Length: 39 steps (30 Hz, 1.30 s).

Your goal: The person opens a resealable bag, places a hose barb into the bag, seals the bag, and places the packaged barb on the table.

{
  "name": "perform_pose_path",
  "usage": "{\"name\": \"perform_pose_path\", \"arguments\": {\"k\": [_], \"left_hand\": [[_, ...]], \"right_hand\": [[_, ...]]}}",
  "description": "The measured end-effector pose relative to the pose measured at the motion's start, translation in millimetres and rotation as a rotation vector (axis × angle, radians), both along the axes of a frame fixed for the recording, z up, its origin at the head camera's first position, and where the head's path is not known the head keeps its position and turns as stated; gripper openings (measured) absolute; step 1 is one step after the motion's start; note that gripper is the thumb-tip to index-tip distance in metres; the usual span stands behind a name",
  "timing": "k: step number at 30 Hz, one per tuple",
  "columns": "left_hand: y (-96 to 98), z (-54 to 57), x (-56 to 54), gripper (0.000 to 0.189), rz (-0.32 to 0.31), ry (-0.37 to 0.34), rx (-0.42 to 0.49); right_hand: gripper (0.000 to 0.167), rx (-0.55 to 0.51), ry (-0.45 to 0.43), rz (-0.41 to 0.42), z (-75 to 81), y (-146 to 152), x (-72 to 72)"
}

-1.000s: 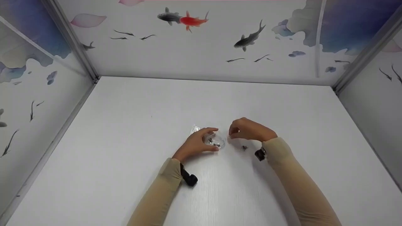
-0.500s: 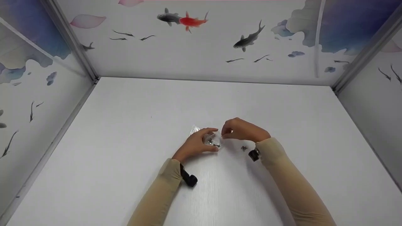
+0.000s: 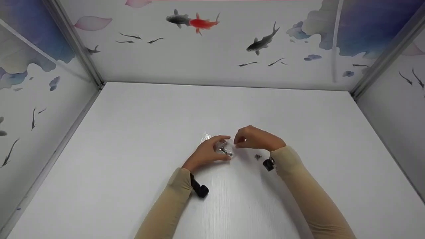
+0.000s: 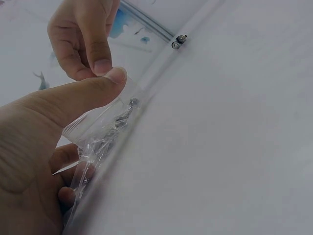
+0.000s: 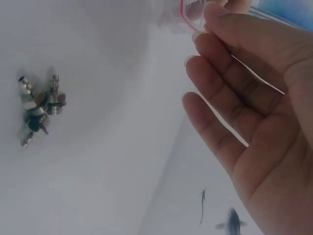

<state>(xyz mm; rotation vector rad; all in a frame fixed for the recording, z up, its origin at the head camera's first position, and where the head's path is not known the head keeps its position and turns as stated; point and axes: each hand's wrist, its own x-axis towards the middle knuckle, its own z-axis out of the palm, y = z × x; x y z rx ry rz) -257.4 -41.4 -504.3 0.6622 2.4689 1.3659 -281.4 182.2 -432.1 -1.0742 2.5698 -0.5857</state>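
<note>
My left hand holds a clear plastic zip bag, thumb along its upper edge and fingers curled behind it. Small metal fittings show through the plastic. At the bag's right edge, my right hand pinches the plastic between thumb and index finger. In the right wrist view the red zip line runs right by those fingertips, while the other fingers are spread loosely. Below the right hand, several loose metal fittings lie in a small cluster on the white table.
Decorated panels with painted fish wall off the back and both sides of the table. Each wrist carries a black camera. Crinkled clear plastic sticks out behind the left hand.
My right hand has moved left to the bag's edge. The bag's mouth, wide and round a second ago, looks narrower. My left hand has stayed in place.
</note>
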Motion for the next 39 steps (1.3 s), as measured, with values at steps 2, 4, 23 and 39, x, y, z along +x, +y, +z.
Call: {"name": "perform_pose_path", "arguments": {"k": [2, 4, 23, 39], "left_hand": [[0.2, 0.2, -0.1, 0.071, 0.000, -0.001, 0.002], [0.5, 0.4, -0.1, 0.071, 0.001, -0.001, 0.004], [1.0, 0.0, -0.6, 0.071, 0.016, -0.010, -0.016], [0.8, 0.4, -0.8, 0.072, 0.011, 0.003, -0.017]], "right_hand": [[0.014, 0.017, -0.008, -0.013, -0.1, 2, 0.3], [0.014, 0.028, -0.020, -0.030, 0.0, 4, 0.9], [0.013, 0.146, -0.113, -0.117, 3.6, 34, 4.7], [0.012, 0.165, -0.220, -0.219, -4.3, 44, 6.1]]}}
